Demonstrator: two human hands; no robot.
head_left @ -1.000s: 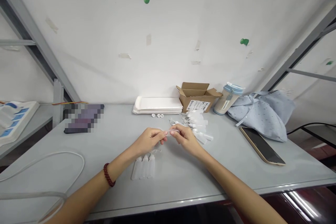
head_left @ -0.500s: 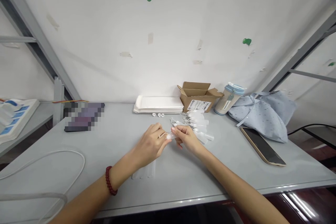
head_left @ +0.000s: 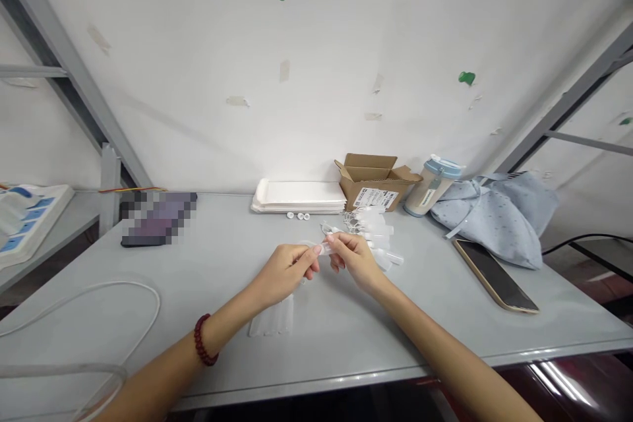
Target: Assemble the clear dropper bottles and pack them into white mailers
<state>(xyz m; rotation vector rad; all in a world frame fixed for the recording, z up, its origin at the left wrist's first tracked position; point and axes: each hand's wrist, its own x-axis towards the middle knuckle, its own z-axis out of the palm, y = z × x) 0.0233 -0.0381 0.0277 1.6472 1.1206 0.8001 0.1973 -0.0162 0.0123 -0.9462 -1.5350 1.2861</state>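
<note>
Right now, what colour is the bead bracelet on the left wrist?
Dark red. The round-bead bracelet shows best in the head view.

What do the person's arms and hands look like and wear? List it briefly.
Both forearms are bare: no sleeves, no gloves. The left hand has a bracelet of dark red round beads at its wrist. The right hand and its wrist show no watch, band or ring that can be made out.
</note>
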